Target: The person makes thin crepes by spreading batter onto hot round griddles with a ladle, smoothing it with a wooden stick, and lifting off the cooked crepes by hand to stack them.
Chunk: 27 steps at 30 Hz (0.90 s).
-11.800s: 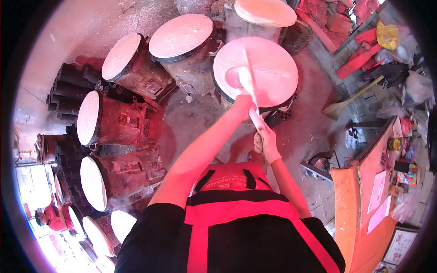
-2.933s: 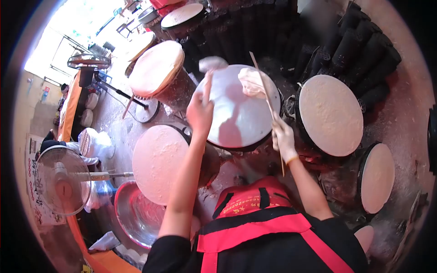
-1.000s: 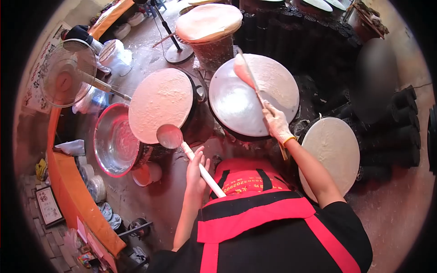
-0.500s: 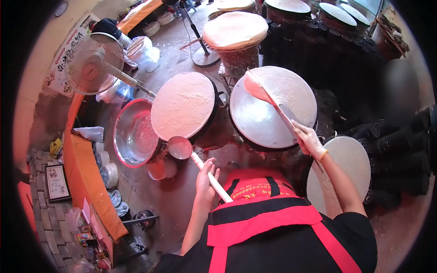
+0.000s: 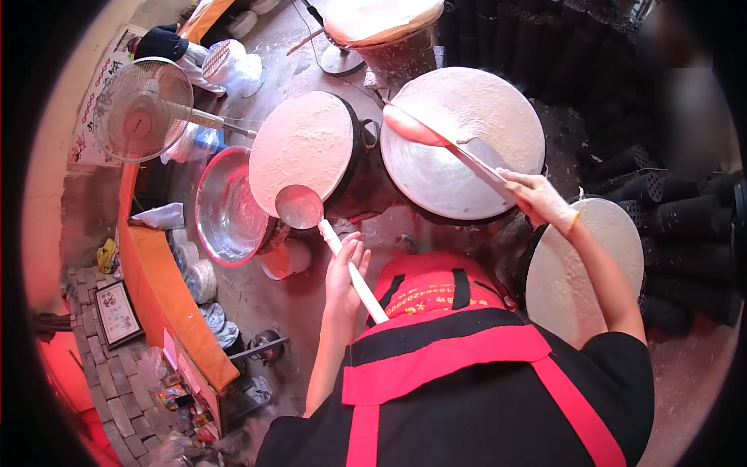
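My left hand (image 5: pixel 340 272) holds a ladle by its white handle (image 5: pixel 359 286), its fingers only loosely bent around it. The metal bowl of the ladle (image 5: pixel 299 207) is over the near edge of a round griddle (image 5: pixel 304 142) coated with pale batter. My right hand (image 5: pixel 537 198) grips a long flat batter spreader (image 5: pixel 475 156), laid slantwise over a second round griddle (image 5: pixel 436 187). A thick mass of wet batter (image 5: pixel 412 126) lies along the spreader's far end. Thin batter covers this griddle's far side, while its near side shows grey metal.
A third coated griddle (image 5: pixel 585 265) stands by my right forearm. A metal basin (image 5: pixel 229 210) and a standing fan (image 5: pixel 144 110) are at the left, beside an orange counter (image 5: pixel 167 288). Stacked black coal briquettes (image 5: pixel 677 210) fill the right. A pale stack (image 5: pixel 381 19) stands behind. Another person (image 5: pixel 167 48) bends at upper left.
The spreader has turned slightly on the right griddle, and the batter mass is now stretched longer along it. The left hand still holds the ladle. The whole view has shifted a little.
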Motion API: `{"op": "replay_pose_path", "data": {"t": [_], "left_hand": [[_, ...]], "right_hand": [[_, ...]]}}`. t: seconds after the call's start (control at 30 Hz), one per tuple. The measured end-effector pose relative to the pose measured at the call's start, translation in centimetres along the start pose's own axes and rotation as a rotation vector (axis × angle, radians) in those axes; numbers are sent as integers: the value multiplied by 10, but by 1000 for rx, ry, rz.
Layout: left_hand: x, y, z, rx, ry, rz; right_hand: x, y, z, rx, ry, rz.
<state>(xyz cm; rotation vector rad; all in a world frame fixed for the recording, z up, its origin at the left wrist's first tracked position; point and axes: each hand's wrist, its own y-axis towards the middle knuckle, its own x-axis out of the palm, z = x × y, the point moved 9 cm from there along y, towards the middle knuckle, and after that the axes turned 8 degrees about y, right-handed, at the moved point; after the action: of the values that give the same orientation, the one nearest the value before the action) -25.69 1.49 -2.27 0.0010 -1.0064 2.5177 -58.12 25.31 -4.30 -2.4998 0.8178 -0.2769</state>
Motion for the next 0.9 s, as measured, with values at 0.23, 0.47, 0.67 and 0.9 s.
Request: {"op": "replay_pose_path", "data": {"t": [0.23,0.47,0.67,0.9], "left_hand": [[-15,-16,-7,-61,85,34],[-19,3,5,-71,177,-32],[-8,34,31,-81,260,-287],[-50,75,60,-117,425,-457]], "right_hand": [[-17,63,4,-121,31,119],[10,-36,43,74,228,106],[66,-39,64,14,239,223],[152,-145,132,-114,677,445]]}}
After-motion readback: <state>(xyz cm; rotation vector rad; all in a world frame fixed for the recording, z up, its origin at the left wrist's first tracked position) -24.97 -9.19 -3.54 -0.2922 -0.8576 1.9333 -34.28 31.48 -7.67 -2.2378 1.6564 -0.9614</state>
